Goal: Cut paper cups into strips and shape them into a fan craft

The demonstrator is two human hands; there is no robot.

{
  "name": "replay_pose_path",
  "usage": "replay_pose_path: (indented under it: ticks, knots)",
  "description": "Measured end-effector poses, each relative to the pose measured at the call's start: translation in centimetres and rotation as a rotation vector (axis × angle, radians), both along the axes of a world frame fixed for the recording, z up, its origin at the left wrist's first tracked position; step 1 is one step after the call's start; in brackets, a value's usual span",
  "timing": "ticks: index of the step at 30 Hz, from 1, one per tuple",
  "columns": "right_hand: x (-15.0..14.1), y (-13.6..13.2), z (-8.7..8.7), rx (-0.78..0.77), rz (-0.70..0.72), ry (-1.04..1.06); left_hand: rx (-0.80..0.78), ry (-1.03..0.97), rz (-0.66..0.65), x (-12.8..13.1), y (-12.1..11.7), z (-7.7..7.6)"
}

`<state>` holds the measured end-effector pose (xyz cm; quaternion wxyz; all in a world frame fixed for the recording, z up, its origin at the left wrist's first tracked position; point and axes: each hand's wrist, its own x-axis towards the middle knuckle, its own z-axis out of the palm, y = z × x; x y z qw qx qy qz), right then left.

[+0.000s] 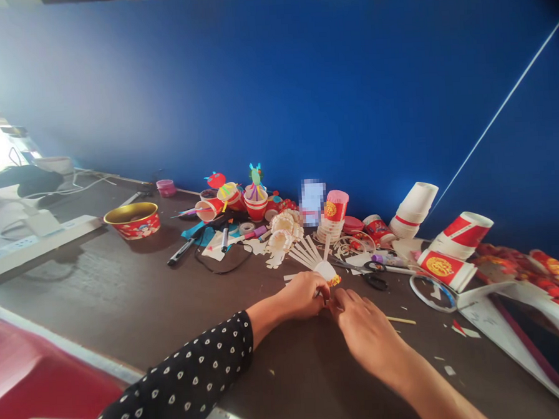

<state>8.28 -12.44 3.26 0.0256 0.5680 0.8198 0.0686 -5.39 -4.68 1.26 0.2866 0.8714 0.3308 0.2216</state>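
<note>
Near the middle of the table I hold a paper cup (326,270) cut into long strips that fan outward, with its white round base showing. My left hand (303,296) is closed on the cup's near left side. On the near right side, the fingers of my right hand (360,318) are bent in and pinch at the cut cup, close to my left fingertips. A bit of red and yellow printed paper shows just above the fingers. The exact grip is hidden behind the knuckles. Black-handled scissors (375,276) lie just beyond my right hand.
Behind my hands stand stacked paper cups (414,208), a red cup stack (335,206) and decorated cups (255,204). A gold-lined bowl (133,222) and a power strip (42,244) are on the left. Tape (432,292), paper scraps (464,328) and a wooden stick (401,320) lie right. A blue partition (273,91) rises behind.
</note>
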Motion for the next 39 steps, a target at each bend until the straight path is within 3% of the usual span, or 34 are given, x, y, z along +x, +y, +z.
replay_pose_path:
  ticks: [10, 24, 33, 39]
  knots:
    - [0.1, 0.2, 0.1, -0.002, 0.006, -0.035, -0.017, -0.076, 0.042, -0.4, 0.3, -0.1]
    - [0.0, 0.4, 0.0, -0.017, -0.019, -0.035, 0.080, -0.081, -0.093, -0.4, 0.1, -0.1]
    - [0.1, 0.4, -0.3, -0.007, -0.019, -0.015, 0.074, -0.037, 0.009, 0.2, 0.4, -1.2]
    - [0.2, 0.8, -0.2, -0.029, -0.020, -0.008, 0.175, 0.053, -0.221, -0.8, 0.4, 0.2]
